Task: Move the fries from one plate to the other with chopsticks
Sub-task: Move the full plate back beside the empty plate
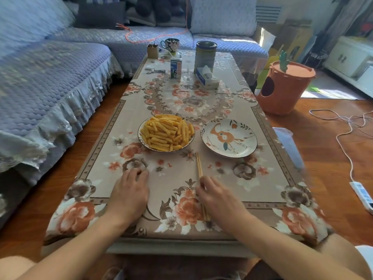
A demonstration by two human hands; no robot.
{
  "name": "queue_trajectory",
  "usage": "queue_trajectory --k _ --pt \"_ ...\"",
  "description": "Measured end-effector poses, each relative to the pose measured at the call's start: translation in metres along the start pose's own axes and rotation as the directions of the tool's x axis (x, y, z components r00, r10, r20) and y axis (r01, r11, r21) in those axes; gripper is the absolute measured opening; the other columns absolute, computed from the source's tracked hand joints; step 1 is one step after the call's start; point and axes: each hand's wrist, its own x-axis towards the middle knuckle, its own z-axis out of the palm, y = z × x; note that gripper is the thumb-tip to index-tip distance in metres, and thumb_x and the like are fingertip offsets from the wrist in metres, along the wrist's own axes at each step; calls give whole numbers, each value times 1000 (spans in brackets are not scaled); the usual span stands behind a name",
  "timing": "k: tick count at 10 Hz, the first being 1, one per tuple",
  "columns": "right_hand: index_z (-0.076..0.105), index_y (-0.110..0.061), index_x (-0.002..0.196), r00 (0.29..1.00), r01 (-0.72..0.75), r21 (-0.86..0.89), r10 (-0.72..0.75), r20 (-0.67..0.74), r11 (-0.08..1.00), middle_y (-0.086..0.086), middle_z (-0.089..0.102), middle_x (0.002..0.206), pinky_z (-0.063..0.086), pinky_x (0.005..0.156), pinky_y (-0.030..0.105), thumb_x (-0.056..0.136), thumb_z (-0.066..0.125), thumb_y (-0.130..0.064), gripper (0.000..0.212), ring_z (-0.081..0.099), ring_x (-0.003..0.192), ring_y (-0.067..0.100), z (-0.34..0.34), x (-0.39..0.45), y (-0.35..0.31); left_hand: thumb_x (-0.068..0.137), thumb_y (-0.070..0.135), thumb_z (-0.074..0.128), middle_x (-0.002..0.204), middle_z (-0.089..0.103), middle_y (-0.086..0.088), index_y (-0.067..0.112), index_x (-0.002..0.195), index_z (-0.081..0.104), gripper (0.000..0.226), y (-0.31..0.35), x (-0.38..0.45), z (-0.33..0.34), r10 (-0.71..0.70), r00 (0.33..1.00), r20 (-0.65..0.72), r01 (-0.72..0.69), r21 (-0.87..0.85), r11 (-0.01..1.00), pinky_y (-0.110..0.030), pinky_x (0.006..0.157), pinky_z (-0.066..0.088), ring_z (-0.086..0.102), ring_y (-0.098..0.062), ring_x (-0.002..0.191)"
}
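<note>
A heap of yellow crinkle fries (166,131) fills the left plate (141,136). Just right of it sits a second plate (245,149) with an orange animal drawing, with no fries on it. A pair of wooden chopsticks (198,164) lies on the cloth below the gap between the plates, pointing away from me. My right hand (219,196) covers their middle, fingers curled around them; their near ends stick out under the palm. My left hand (129,191) rests flat on the cloth, fingers bent, holding nothing.
The low table (262,178) wears a floral cloth. At its far end stand a milk carton (176,68), tissue box (206,77), tall tin (205,54), mug (171,45) and small box (152,51). A sofa runs along the left; an orange bin (286,87) and cables lie right.
</note>
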Motion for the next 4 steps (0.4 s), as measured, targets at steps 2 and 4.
queue_trajectory --k 2,4 --pt "69 -1 106 989 -75 -56 81 127 996 14 61 101 58 80 40 66 75 3 41 56 94 28 9 18 2 97 21 53 126 58 -9 13 134 59 38 4 -5 2 -59 996 -70 54 -78 995 -43 99 50 53 -25 117" --pt "64 -11 123 982 -159 155 139 131 975 11 58 119 60 82 34 66 78 8 62 61 99 23 5 14 6 101 28 50 126 57 -6 14 133 61 37 2 -2 3 -119 991 -55 108 -172 979 -42 102 44 51 -23 118"
